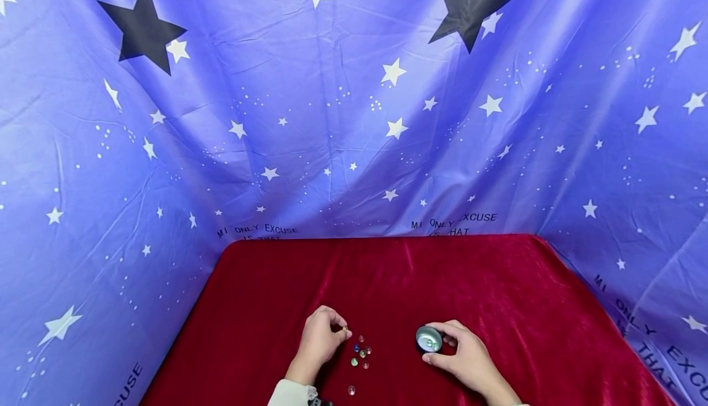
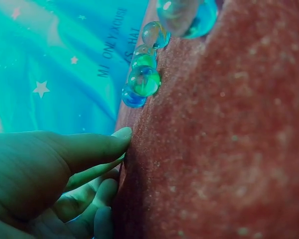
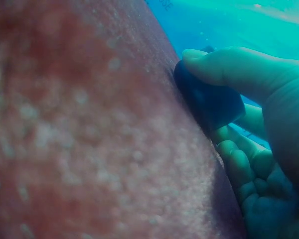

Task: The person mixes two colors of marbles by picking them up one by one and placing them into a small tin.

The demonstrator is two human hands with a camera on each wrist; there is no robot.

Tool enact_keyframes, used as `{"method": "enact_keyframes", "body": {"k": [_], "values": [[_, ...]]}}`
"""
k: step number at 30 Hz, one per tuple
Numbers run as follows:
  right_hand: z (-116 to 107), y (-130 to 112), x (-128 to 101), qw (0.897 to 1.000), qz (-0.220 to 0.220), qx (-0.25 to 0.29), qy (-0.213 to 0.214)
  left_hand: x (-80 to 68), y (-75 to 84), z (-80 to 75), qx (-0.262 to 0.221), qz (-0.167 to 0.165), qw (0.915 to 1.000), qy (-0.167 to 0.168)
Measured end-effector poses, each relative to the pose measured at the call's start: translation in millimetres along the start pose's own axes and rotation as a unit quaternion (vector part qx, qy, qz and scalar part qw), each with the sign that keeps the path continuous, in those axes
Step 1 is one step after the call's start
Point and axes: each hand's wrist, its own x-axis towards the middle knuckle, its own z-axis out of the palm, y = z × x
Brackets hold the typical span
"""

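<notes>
Seven glass marbles [image 1: 362,352], one small metal tin [image 1: 429,339], two hands [image 1: 319,339]

Head view looks down from above; both wrist views skim the shared red cloth [image 1: 387,283] closely.

A counter [image 1: 498,283] under wrinkled red velvet fills the lower middle. Blue cloth [image 1: 354,117] printed with white stars hangs behind and on both sides. Two large black stars [image 1: 145,28] sit at 11 and 1 o'clock. Black lettering runs along the cloth's lower edge.
</notes>
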Motion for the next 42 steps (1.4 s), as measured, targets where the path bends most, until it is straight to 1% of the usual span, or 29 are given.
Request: {"method": "enact_keyframes", "body": {"k": [7, 15, 21, 27, 32, 38, 42], "values": [[0, 1, 0, 1.0, 0.006, 0.0, -0.002, 0.7, 2.8, 0.0, -0.003, -0.003, 1.0, 0.003], [0, 2, 0, 1.0, 0.003, -0.004, 0.001, -0.7, 9.1, 0.5, 0.01, -0.022, 0.9997, -0.004], [0, 1, -1, 1.0, 0.01, -0.002, -0.002, -0.2, 11.0, 2.1, 0.014, -0.024, 0.9996, 0.003], [-1, 0, -1, 1.0, 0.011, -0.001, -0.002, 0.9, 19.7, 1.9, 0.01, -0.013, 0.9998, 0.012], [0, 1, -1, 1.0, 0.009, 0.001, -0.002, 2.4, 26.5, 2.4, 0.007, -0.011, 0.9999, 0.003], [0, 2, 0, 1.0, 0.011, 0.006, -0.005, 3.5, 31.2, 3.7, 0.006, -0.009, 0.9999, 0.002], [-1, 2, 0, 1.0, 0.016, 0.009, -0.011, 3.6, 33.8, 5.2, 0.008, 0.003, 0.9999, 0.01]]}}
